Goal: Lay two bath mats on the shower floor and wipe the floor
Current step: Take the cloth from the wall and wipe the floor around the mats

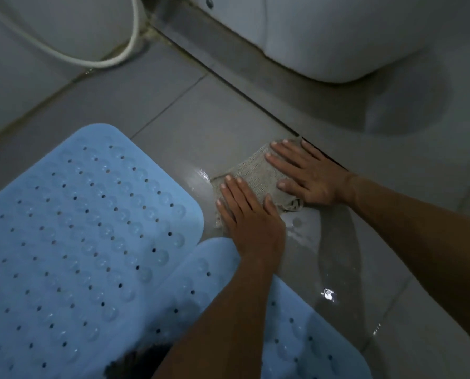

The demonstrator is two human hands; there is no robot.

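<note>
Head view: the person's arms reached down over a grey tiled floor.
Cloth: beige, knitted-looking, bunched and flat on the wet tile beside the raised threshold strip.
Left hand: palm down on the cloth's near edge, fingers spread, gripping nothing.
Right hand: flat on the cloth, fingers splayed, not clenched.
Mats: two pale blue perforated mats, the larger mat overlapping the nearer mat, just left of the cloth.
Surroundings: white hose, white toilet base.

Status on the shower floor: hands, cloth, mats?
Left hand and right hand flat on cloth, no grip. Both mats down, overlapping. Floor wet. Nothing blocking.
</note>
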